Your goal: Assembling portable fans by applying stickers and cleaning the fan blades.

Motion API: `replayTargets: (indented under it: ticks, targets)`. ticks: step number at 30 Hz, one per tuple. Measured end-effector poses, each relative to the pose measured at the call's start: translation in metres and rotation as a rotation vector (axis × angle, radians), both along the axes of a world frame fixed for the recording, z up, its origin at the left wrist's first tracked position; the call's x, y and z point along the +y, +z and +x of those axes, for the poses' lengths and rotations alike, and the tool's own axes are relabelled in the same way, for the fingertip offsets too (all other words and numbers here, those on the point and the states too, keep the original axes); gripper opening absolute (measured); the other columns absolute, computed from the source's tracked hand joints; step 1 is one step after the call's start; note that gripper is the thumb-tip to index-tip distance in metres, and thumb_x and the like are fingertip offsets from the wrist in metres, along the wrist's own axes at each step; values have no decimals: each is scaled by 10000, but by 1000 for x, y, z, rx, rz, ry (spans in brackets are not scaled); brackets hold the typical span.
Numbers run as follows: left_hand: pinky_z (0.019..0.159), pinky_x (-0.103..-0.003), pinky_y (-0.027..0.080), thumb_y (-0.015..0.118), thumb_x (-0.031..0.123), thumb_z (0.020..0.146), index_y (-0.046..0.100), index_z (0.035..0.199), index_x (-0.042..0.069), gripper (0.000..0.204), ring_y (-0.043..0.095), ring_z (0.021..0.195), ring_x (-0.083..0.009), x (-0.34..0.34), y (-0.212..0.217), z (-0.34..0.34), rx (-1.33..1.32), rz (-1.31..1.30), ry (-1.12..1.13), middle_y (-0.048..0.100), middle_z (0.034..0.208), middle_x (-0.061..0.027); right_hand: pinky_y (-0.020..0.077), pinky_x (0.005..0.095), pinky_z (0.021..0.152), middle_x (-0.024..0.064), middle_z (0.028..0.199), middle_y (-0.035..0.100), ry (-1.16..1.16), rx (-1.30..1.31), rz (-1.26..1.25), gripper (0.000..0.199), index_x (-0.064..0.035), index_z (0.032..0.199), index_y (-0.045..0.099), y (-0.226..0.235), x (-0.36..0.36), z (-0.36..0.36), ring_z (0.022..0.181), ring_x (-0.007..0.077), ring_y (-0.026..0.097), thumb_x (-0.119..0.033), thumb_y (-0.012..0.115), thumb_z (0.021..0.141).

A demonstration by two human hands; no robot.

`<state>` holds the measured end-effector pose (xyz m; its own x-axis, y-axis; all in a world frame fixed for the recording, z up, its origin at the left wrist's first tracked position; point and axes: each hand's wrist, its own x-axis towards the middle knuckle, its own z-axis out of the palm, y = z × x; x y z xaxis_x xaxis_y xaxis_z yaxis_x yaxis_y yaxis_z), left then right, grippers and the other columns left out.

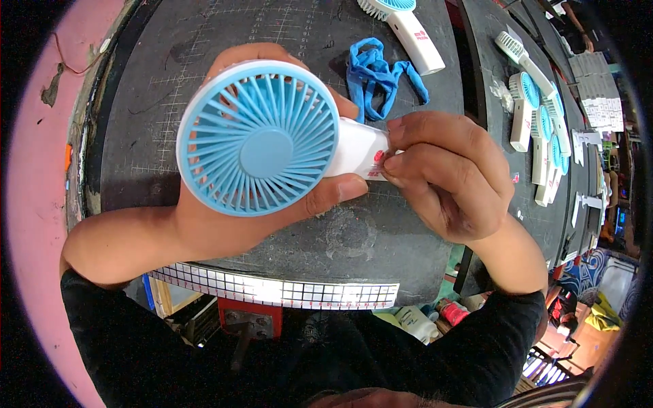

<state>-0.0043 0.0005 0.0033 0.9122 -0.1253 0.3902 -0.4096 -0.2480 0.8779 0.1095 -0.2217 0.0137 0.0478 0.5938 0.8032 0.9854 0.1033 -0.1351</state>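
Observation:
A handheld fan with a light blue grille and white handle lies across my left hand, level above the dark table. My left fingers wrap behind its round head, and the thumb lies along the near side of the handle. My right hand is closed, its thumb and fingertips pinching the handle's end beside a small red print. Those fingertips cover part of the handle, so anything thin between them is hidden. Beyond my hands, a crumpled blue strap rests on the table, and another white and blue fan lies past it.
Several more fans lie in a row on the dark surface at right, across a gap. A white gridded ruler strip runs along the table's near edge. Pink wall borders the left. Bottles stand below the near right edge.

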Motion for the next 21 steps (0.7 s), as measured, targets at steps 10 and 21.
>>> replayTargets:
  ticks: [10, 21]
  targets:
    - [1008, -377, 483, 852, 97, 786, 225, 1413, 95, 887, 562, 1140, -208, 2, -2, 2, -54, 13, -9, 569, 1229, -128, 538, 304, 561, 109, 906, 684, -1, 24, 35, 242, -9, 866, 725, -1, 4, -1, 726, 230, 686, -106, 802, 658]
    - [987, -356, 489, 853, 142, 805, 222, 1421, 84, 884, 561, 1138, -194, 4, 1, 1, -84, 114, 0, 569, 1235, -122, 548, 309, 587, 126, 953, 676, -20, 15, 28, 283, 2, 878, 731, -3, 2, -2, 759, 235, 687, -94, 810, 624]
